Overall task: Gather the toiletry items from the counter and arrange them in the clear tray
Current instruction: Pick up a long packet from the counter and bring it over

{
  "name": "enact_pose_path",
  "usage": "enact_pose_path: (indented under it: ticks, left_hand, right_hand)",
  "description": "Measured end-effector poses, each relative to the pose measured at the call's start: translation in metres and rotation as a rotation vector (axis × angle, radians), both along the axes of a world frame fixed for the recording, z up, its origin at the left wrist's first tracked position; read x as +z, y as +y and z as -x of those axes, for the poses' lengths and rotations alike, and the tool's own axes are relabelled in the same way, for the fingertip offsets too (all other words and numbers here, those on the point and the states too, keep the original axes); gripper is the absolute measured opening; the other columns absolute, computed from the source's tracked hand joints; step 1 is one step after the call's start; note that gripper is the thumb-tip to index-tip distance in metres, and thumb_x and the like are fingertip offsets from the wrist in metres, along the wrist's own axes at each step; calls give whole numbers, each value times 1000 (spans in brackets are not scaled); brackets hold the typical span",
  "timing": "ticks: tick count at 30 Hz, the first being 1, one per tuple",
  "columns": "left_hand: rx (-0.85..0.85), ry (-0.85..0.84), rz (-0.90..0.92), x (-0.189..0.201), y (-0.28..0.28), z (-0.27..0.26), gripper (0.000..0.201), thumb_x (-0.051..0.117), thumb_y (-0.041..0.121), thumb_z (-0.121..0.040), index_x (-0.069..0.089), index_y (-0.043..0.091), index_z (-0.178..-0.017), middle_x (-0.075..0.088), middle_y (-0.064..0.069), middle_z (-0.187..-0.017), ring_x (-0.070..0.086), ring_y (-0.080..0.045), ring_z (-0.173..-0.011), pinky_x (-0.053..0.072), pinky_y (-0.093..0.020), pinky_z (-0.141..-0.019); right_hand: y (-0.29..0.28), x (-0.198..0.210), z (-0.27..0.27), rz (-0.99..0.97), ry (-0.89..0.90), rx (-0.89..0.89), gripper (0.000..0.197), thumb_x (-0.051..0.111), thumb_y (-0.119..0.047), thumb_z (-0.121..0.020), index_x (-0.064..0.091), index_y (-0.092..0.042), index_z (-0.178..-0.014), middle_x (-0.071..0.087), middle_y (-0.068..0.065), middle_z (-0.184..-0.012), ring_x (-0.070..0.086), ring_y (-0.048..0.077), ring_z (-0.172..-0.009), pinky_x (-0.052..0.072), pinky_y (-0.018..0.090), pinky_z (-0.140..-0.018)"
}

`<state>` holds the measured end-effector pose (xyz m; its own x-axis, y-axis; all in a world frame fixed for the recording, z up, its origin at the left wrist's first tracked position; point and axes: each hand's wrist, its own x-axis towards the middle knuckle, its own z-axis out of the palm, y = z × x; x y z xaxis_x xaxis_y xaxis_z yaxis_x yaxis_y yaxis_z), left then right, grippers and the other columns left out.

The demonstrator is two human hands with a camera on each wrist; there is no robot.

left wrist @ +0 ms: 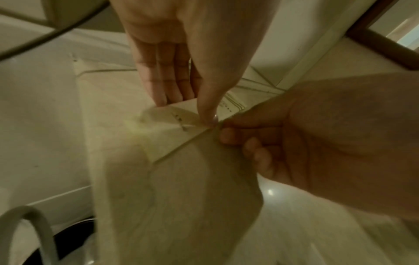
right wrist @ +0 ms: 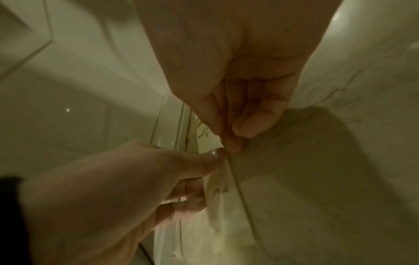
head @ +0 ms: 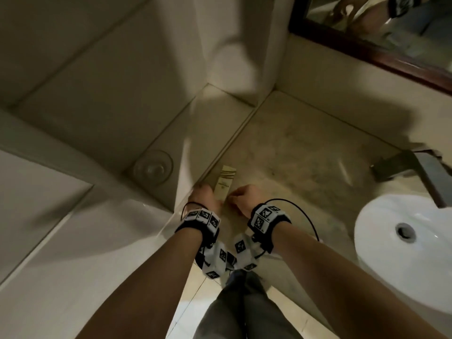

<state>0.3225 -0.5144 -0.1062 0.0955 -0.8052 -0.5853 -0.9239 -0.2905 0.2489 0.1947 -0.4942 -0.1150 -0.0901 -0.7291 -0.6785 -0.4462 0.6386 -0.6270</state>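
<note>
A flat cream packet (head: 225, 179) with printed stripes lies at the left edge of the beige stone counter (head: 293, 155). My left hand (head: 203, 195) pinches its near end: in the left wrist view the thumb lies on top of the packet (left wrist: 167, 129) and the fingers (left wrist: 163, 89) reach behind it. My right hand (head: 238, 195) pinches the packet's right edge between thumb and forefinger (right wrist: 233, 136), other fingers curled. A clear plastic rim (right wrist: 167, 129), apparently the tray's, runs along the packet's (right wrist: 217, 188) left side. I cannot tell whether the packet lies in it.
A white basin (head: 391, 228) sits at the right. A dark box-like object (head: 411, 162) stands behind it. A dark-framed mirror (head: 367, 47) hangs at the back. Left of the counter lie a bathtub (head: 73, 94) and a round glass disc (head: 152, 167).
</note>
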Motion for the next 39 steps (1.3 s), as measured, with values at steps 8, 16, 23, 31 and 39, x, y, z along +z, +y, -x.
enact_pose_path:
  ticks: [8, 16, 23, 31, 39]
  left_hand:
    - [252, 273, -188, 1, -9, -2, 24, 75, 43, -71, 68, 21, -75, 67, -4, -79, 64, -26, -77, 51, -32, -72]
    - [692, 823, -318, 36, 7, 22, 14, 74, 20, -82, 68, 7, -84, 69, -6, -59, 62, -20, -48, 52, -35, -60]
    - [542, 844, -392, 51, 39, 62, 14, 70, 22, -85, 63, 11, -79, 60, -2, -74, 53, -18, -68, 44, -30, -67]
    - [177, 788, -411, 55, 137, 184, 9, 71, 14, -85, 67, 6, -86, 64, -4, -68, 54, -17, -63, 44, -28, -55]
    - [-111, 706, -453, 50, 297, 340, 5, 66, 16, -89, 68, 13, -92, 68, -3, -81, 60, -15, -73, 50, -27, -58]
  right_hand:
    - [2, -3, 7, -8, -78, -22, 15, 70, -31, -82, 72, -16, -83, 72, 8, -77, 66, 24, -68, 59, 42, -70]
    - [33, 33, 38, -3, -95, 91, 12, 62, -19, -89, 68, -12, -97, 63, -1, -72, 61, 17, -66, 55, 33, -59]
    - [100, 52, 128, -6, -109, -136, 17, 66, -32, -88, 69, -16, -84, 75, 4, -74, 68, 21, -70, 59, 35, -68]
    - [263, 66, 255, 152, -283, -856, 26, 68, -1, -84, 61, 17, -103, 61, 25, -80, 58, 16, -39, 51, 22, -42]
    - [463, 59, 392, 169, -229, -1097, 21, 68, -2, -85, 59, 10, -100, 62, 28, -92, 66, 19, -47, 55, 25, -44]
